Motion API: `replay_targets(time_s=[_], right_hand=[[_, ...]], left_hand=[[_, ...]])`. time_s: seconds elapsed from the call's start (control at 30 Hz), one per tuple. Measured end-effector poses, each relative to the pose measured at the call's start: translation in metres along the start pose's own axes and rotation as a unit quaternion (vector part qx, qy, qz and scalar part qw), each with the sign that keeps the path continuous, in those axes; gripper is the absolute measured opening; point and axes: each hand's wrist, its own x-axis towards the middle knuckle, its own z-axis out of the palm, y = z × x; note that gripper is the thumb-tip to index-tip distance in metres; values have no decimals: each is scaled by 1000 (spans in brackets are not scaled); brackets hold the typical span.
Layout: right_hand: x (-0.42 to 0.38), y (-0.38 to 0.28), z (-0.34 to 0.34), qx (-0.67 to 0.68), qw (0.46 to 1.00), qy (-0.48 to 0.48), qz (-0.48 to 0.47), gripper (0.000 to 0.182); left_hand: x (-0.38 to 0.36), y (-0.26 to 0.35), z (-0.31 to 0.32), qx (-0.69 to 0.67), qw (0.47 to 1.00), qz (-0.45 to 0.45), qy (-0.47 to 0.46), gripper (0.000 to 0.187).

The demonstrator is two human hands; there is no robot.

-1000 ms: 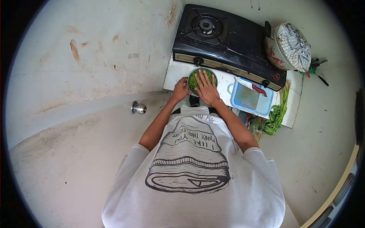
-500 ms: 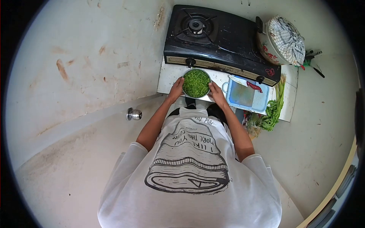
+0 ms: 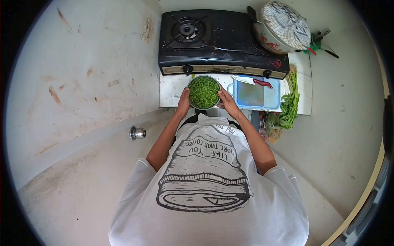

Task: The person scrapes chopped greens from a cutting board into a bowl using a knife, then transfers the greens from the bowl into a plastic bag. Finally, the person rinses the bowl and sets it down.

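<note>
Between my two hands is a round bowl filled with finely chopped greens. My left hand grips its left side, and my right hand grips the right side with the thumb near the rim. The undersides of the bowl and some fingers are hidden. Just right of my right hand lies a blue cutting board, with a red-handled knife across its far edge.
Behind the bowl stands a black gas stove, bearing a large pot covered by a checked cloth. Leafy stalks hang over the white tiled counter at right. A door knob juts out at left.
The view has turned, so the stove and counter sit further left and straighter. Both hands still hold the bowl, which appears slightly larger and nearer to my body.
</note>
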Motion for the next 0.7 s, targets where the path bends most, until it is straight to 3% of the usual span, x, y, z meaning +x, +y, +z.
replay_targets(time_s=[0.2,0.27,0.3,0.4,0.5,0.6,0.7], right_hand=[[-57,-13,-35,64,997,28,-12,61],[-78,-9,-47,88,994,49,-38,61],[-89,-4,-54,107,991,61,-47,61],[-126,12,-73,159,979,101,-74,63],[-165,31,-86,206,964,135,-98,63],[-204,49,-97,250,948,152,-123,62],[-234,70,-104,269,932,187,-157,60]], left_hand=[[0,-7,37,40,995,16,-87,75],[-1,-11,59,51,995,15,-88,66],[-2,-13,71,58,994,15,-90,61],[-12,-15,104,91,984,7,-156,75],[-21,-26,138,125,972,4,-198,59],[-27,-44,163,128,954,-11,-271,68],[-52,-54,193,136,945,-30,-294,65]])
